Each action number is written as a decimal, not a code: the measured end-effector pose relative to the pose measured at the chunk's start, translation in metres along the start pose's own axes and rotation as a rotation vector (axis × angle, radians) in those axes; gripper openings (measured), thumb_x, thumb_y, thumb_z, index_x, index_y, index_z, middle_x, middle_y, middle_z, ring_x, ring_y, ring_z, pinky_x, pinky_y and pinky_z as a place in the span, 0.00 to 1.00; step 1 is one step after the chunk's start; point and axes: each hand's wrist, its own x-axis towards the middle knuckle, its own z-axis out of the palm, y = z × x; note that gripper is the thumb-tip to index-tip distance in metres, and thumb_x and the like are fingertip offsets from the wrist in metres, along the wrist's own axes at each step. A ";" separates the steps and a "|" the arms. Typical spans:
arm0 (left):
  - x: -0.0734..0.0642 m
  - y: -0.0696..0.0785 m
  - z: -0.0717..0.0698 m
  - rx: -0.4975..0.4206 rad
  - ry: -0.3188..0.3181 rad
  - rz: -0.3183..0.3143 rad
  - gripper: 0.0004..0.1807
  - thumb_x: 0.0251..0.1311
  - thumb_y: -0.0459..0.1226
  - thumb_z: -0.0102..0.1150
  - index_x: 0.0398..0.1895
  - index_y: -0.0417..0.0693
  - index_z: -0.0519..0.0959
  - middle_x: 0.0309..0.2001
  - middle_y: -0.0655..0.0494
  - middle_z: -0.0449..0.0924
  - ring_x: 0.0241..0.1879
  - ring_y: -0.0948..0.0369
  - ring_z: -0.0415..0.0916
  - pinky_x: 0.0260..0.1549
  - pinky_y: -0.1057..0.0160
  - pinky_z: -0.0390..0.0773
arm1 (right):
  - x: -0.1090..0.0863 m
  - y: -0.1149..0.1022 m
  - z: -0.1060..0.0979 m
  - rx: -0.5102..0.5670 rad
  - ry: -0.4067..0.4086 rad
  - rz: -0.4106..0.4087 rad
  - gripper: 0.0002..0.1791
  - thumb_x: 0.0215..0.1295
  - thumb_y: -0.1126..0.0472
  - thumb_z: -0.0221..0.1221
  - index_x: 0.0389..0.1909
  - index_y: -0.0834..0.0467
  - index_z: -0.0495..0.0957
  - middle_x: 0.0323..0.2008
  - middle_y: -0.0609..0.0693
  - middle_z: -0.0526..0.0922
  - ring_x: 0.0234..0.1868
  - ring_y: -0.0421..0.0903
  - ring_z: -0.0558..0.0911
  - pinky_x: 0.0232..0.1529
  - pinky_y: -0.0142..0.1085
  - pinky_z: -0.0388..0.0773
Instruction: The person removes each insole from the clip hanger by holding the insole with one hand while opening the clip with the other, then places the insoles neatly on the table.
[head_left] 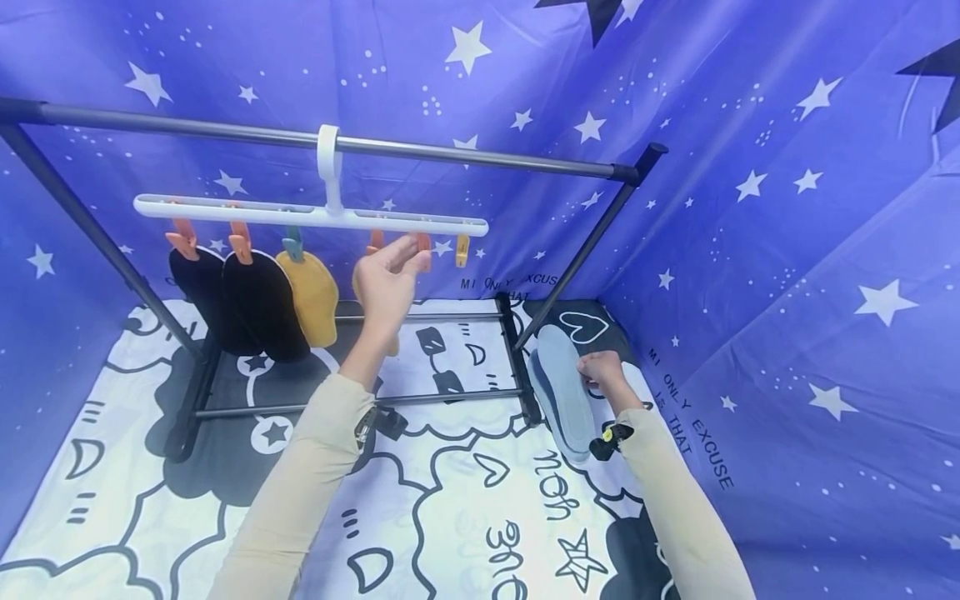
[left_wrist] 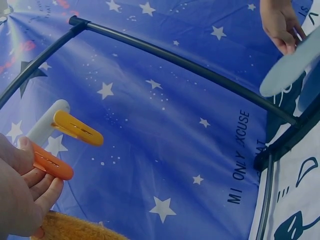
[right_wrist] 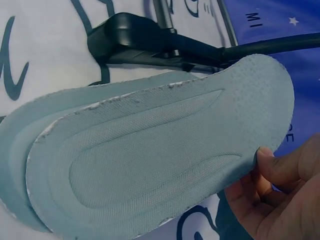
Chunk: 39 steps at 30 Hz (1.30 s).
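Note:
My left hand is raised to the white hanger and pinches an orange clip between thumb and fingers. Beside it hangs a yellow clip with nothing in it. Low on the right, my right hand grips the edge of a light blue-grey insole near its narrower end. A second blue-grey insole lies partly under the first. From the hanger's left half hang two black insoles and a yellow one; another yellow insole is mostly hidden behind my left hand.
The hanger hooks over the metal bar of a dark rack, whose base stands on a black-and-white cartoon cloth. Blue star-patterned curtains enclose the back and sides. The rack's right leg stands between my hands.

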 end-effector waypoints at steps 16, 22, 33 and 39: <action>0.000 -0.002 -0.002 -0.003 -0.011 -0.002 0.18 0.58 0.39 0.74 0.52 0.48 0.87 0.49 0.50 0.88 0.48 0.56 0.88 0.49 0.59 0.86 | 0.000 0.005 0.012 -0.072 0.021 0.071 0.10 0.47 0.75 0.54 0.18 0.59 0.66 0.14 0.46 0.68 0.17 0.43 0.72 0.19 0.34 0.78; 0.000 -0.001 -0.003 -0.001 -0.009 0.013 0.18 0.58 0.39 0.74 0.52 0.47 0.87 0.49 0.49 0.88 0.48 0.55 0.88 0.49 0.58 0.86 | 0.001 0.009 0.015 -0.160 0.038 0.075 0.06 0.46 0.72 0.52 0.21 0.59 0.66 0.16 0.47 0.67 0.16 0.42 0.71 0.19 0.32 0.79; -0.001 -0.002 -0.002 0.005 -0.014 0.020 0.18 0.58 0.39 0.73 0.52 0.48 0.87 0.49 0.50 0.88 0.49 0.55 0.88 0.49 0.59 0.86 | 0.002 0.015 0.017 -0.164 0.061 0.131 0.05 0.46 0.74 0.55 0.25 0.64 0.70 0.15 0.49 0.71 0.16 0.43 0.74 0.17 0.32 0.78; 0.000 -0.002 -0.002 -0.019 -0.017 0.021 0.18 0.58 0.37 0.73 0.52 0.45 0.87 0.49 0.47 0.88 0.49 0.54 0.88 0.50 0.59 0.86 | 0.003 0.018 0.017 -0.171 0.058 0.129 0.05 0.48 0.74 0.57 0.26 0.65 0.71 0.15 0.50 0.72 0.17 0.43 0.76 0.19 0.33 0.81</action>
